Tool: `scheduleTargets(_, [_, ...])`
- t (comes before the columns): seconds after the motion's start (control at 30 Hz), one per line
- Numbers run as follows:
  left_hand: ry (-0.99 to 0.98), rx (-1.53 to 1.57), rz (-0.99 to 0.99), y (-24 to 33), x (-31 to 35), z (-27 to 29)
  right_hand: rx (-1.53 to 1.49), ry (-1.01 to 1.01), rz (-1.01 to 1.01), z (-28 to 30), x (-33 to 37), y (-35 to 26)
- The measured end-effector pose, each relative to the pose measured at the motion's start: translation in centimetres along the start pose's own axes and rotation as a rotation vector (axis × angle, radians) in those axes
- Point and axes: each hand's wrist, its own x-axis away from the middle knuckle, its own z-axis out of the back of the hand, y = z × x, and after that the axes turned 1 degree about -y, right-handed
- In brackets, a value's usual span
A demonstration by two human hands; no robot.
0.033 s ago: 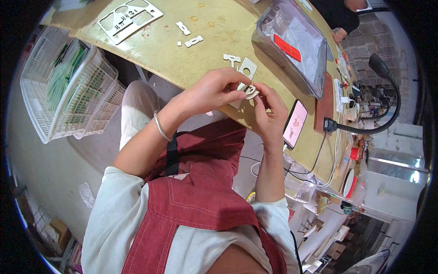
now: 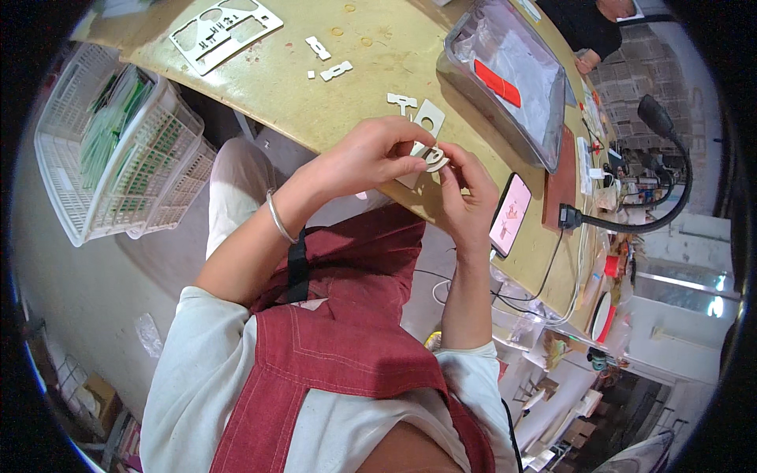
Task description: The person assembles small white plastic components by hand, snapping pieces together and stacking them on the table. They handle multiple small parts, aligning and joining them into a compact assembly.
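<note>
Over the table's near edge, a small pale curved piece [image 2: 434, 160] with a cut-out is pinched between the fingertips of my left hand [image 2: 377, 154] and my right hand [image 2: 468, 189]. Both hands are closed on it, and the fingers hide part of its shape. Just beyond lies a flat pale plate [image 2: 430, 115] with a round hole, partly covered by my left hand. A small notched piece [image 2: 402, 101] rests beside that plate. Farther left are two more notched pieces, one upper [image 2: 318, 47] and one lower [image 2: 337, 71], with a tiny square bit [image 2: 311, 75].
A pale cut-out sheet [image 2: 240, 49] lies at the far left of the table. A grey tray [image 2: 505, 140] holds clear plastic and a red packet [image 2: 497, 83]. Right are a lit phone [image 2: 509, 225], cables and a gooseneck lamp [image 2: 670, 213]. White baskets [image 2: 79, 209] stand left; a person [image 2: 583, 31] sits far right.
</note>
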Motion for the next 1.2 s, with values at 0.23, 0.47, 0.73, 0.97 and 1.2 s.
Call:
scheduleTargets(0.23, [0.022,0.029,0.026,0.1,0.0,0.1,-0.032,0.015,-0.07,-0.2,0.2,0.1])
scheduleTargets(0.47, [-0.018,0.11,0.014,-0.5,-0.8,0.2,-0.097,0.036,-0.138,-0.4,0.5,1.1])
scheduleTargets(0.73, [0.004,0.034,-0.036,-0.3,-0.7,0.9,-0.064,0.043,-0.119,-0.4,0.5,1.4])
scheduleTargets(0.97, [0.047,-0.069,-0.095,-0.4,-1.0,1.2,-0.053,0.04,-0.12,-0.3,0.5,1.4])
scheduleTargets(1.2, [-0.002,-0.071,-0.133,-0.1,-1.4,1.5,-0.061,0.056,-0.116,-0.4,0.6,1.1])
